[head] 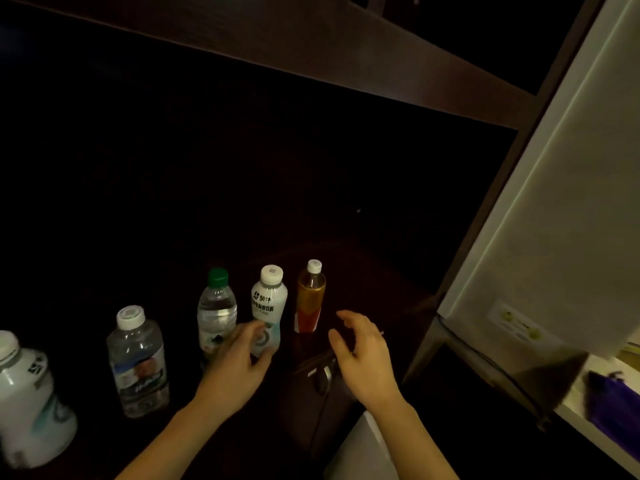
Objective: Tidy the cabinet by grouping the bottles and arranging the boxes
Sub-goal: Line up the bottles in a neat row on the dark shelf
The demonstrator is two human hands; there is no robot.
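Note:
Several bottles stand in a row on the dark cabinet shelf (363,271). From the left: a white bottle (27,407), a clear water bottle with a white cap (136,362), a clear bottle with a green cap (216,313), a white drink bottle with black lettering (268,306) and an amber tea bottle with a red label (310,299). My left hand (239,365) is wrapped around the lower part of the white lettered bottle. My right hand (363,355) hovers open to the right of the tea bottle, touching nothing. No boxes are visible.
The shelf's interior behind the bottles is very dark. A dark wooden shelf board (311,53) runs overhead. A pale cabinet door (554,220) stands open on the right. Below the shelf is a dark door with a metal handle (327,374). A purple item (616,410) lies lower right.

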